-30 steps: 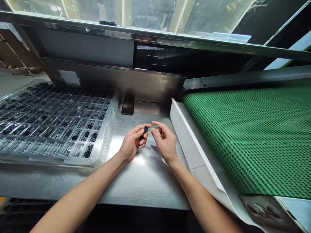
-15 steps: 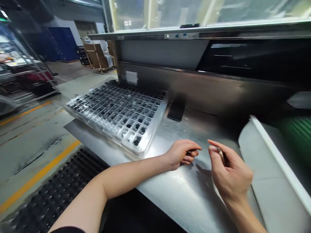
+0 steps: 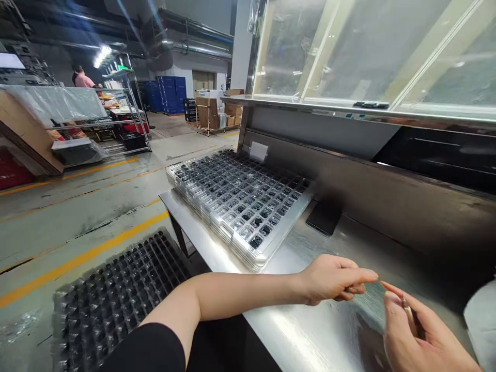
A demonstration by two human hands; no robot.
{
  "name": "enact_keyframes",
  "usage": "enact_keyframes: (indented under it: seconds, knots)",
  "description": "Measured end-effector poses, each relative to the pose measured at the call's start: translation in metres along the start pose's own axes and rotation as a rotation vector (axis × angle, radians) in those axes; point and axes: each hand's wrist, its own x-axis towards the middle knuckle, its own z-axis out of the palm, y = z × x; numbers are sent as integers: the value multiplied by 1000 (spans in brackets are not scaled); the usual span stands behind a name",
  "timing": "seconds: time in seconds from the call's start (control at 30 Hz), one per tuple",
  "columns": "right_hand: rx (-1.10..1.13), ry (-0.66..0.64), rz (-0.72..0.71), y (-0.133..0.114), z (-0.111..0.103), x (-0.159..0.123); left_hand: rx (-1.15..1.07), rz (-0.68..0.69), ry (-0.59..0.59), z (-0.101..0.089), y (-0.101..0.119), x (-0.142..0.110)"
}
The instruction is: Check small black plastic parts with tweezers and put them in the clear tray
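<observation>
My left hand [image 3: 335,279] is over the metal bench top [image 3: 287,323], fingers curled and the index finger stretched towards my right hand. Whatever its pinch holds, if anything, is hidden. My right hand [image 3: 426,333] is closed close by, thumb and index finger drawn together, their tips almost meeting the left fingertip. A small shiny metallic piece [image 3: 406,311] shows between its thumb and fingers; its kind is too small to tell. Left of my hands lies a stack of clear plastic trays [image 3: 284,227], its many pockets holding small black parts [image 3: 256,241].
A black phone-like slab [image 3: 324,217] lies beside the trays near the back panel. At the right edge stands a white bin [image 3: 482,315]. Another pocketed tray [image 3: 116,289] with dark parts sits low at left. A shelf edge [image 3: 333,111] crosses above; a person [image 3: 82,78] is far off.
The view has swung left and up, so the bench, trays and hands appear further right and lower. My left index finger is now straighter, its tip closer to my right fingertips.
</observation>
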Motion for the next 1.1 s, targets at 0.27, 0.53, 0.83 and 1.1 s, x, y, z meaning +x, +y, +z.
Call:
enact_keyframes:
  seconds: [0.27,0.53,0.83,1.1]
  knots:
    - [78,-74,-89,14,13,3,972,393,350,-91,112,-88]
    - [114,-117,-123,21,18,6,1419,84,997,-276,228,-139]
    - [73,-150,-237,44,25,17,1466,-38,975,-350,223,-154]
    - [-63,-254,-46,33,21,13,1466,3,905,-369,228,-157]
